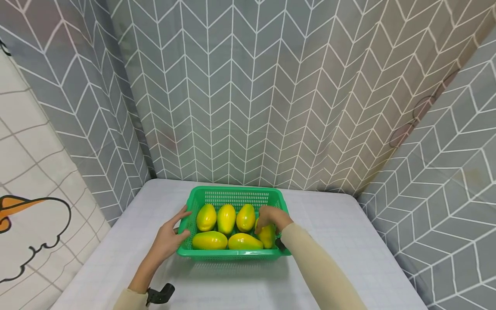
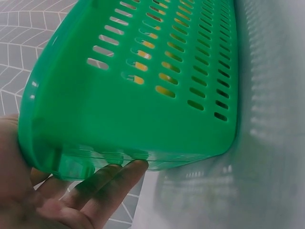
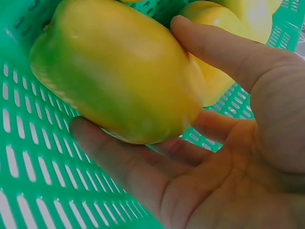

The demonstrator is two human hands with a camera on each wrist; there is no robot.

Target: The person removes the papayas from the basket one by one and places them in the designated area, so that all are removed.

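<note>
A green slotted plastic basket [image 1: 236, 253] holds several glossy yellow-green papayas. Three stand in the back row, among them one papaya [image 1: 226, 218] in the middle; two lie along the front, one papaya [image 1: 209, 240] at the left. My right hand [image 1: 269, 218] reaches into the basket's right end. Its thumb and fingers hold a papaya [image 3: 119, 71] from both sides, close to the slotted wall. My left hand [image 1: 169, 239] is at the basket's left end. In the left wrist view its fingers [image 2: 112, 191] touch the outside below the rim, fairly straight.
The basket stands on a white-covered table [image 1: 325, 241]. A grey curtain [image 1: 240, 107] with white chevron lines hangs behind it, and similar patterned cloth [image 1: 445, 181] borders the right side. White cloth with a cartoon print [image 1: 31, 232] hangs at the left.
</note>
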